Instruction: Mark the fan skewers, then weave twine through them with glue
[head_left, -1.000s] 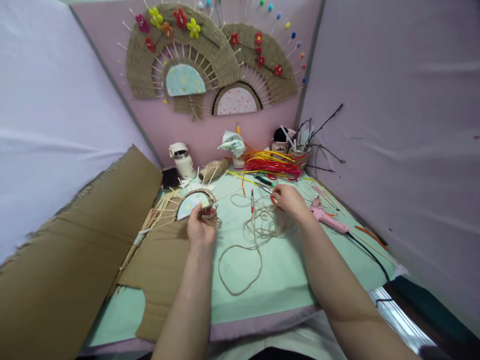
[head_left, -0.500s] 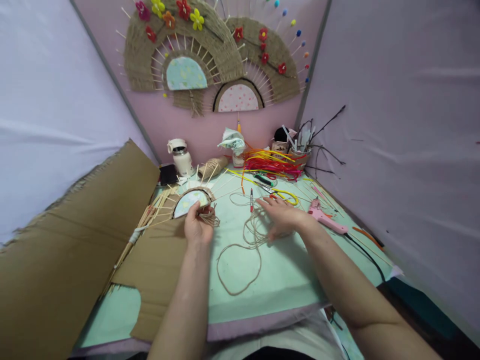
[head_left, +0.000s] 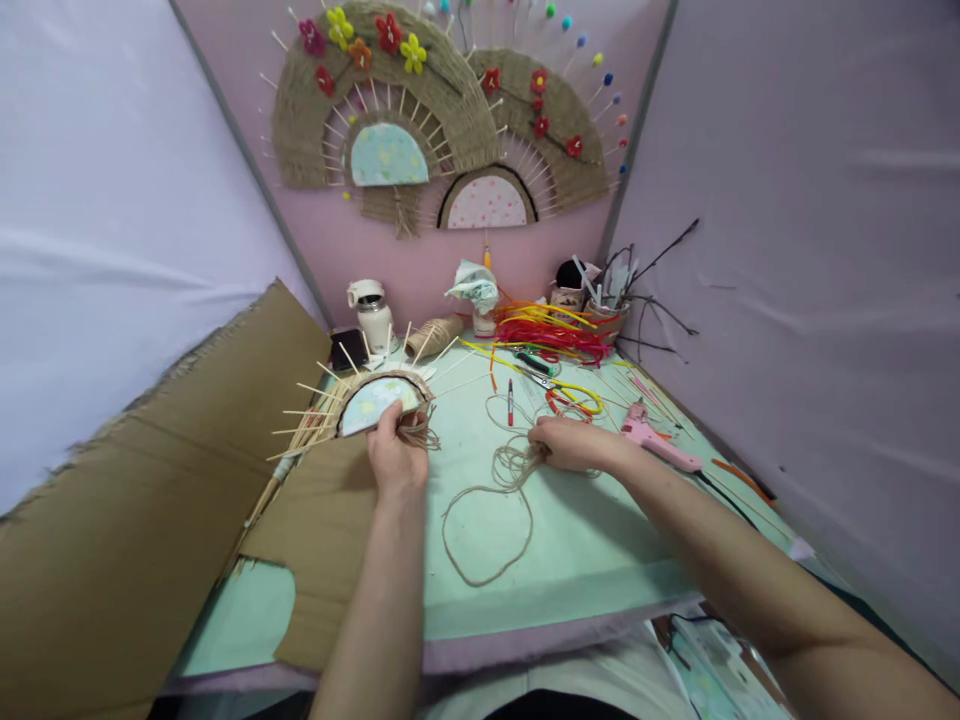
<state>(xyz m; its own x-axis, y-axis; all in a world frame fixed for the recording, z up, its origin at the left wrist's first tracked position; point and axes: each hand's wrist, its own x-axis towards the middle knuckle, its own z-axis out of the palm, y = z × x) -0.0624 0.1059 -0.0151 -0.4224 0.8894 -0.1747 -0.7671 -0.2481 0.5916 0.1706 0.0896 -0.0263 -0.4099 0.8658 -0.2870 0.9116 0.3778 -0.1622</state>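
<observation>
My left hand (head_left: 396,452) grips a half-round fan piece (head_left: 375,403) by its lower right corner. Blue patterned cloth covers the piece, a dark line and twine edge its curve, and thin wooden sticks fan outward from it. A twine tassel (head_left: 421,430) hangs beside my left fingers. On the right, my right hand (head_left: 566,443) is closed on part of a loose tangle of jute twine (head_left: 512,462). One wide loop of that twine lies flat toward the table's front edge. A red pen (head_left: 511,402) lies just beyond the tangle.
Yellow-handled scissors (head_left: 581,398) and a pink glue gun (head_left: 660,440) lie right of centre. Cardboard (head_left: 330,560) covers the left side. At the back stand a white bottle (head_left: 373,318), a twine roll (head_left: 435,338) and red and yellow pipe cleaners (head_left: 551,330). Finished fans hang on the wall.
My right hand, spread over the twine before, has closed on it. The fan piece in my left hand has tilted up a little, its sticks showing more clearly. The view has shifted slightly.
</observation>
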